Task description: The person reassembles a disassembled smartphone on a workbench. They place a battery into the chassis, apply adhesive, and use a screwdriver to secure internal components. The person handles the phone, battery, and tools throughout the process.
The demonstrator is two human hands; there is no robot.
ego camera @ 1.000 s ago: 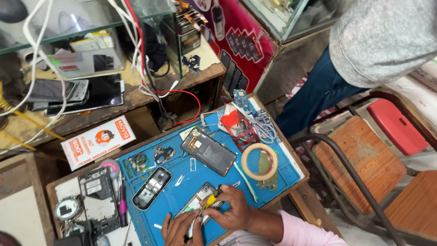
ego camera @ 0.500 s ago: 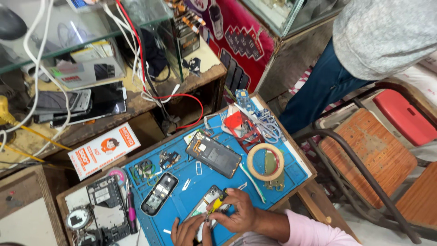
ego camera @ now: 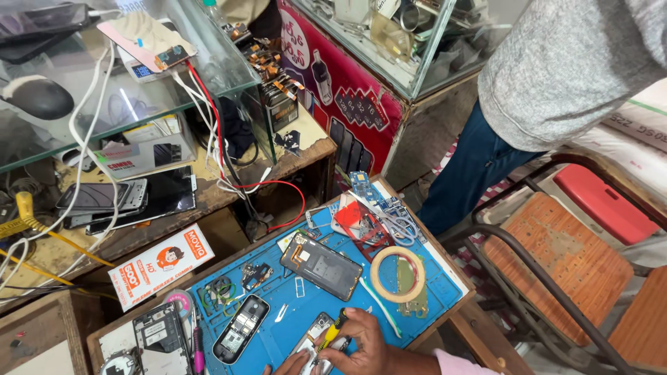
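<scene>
Right hand (ego camera: 361,344) grips a yellow screwdriver (ego camera: 332,329) over the open phone (ego camera: 314,332). Left hand (ego camera: 295,362) steadies the phone from below, on the blue mat (ego camera: 431,295).

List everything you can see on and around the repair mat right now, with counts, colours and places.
Repair mat: one, blue, on the small wooden table.
Opened phone: one, dark, mat centre.
Keypad phone: one, black, mat lower left.
Tape roll: one, tan ring, mat right.
Scissors: one, pale blue handles, mat top right.
Stripped phone body: one, grey, left of the mat.
Glass case: one, top centre.
Chair: one, orange seat, right.
Bystander: one, grey top, blue trousers, upper right.
Small phone: one, under the hands.
Screwdriver: one, yellow-black.
Left hand: touching the small phone.
Right hand: holding the screwdriver.
</scene>
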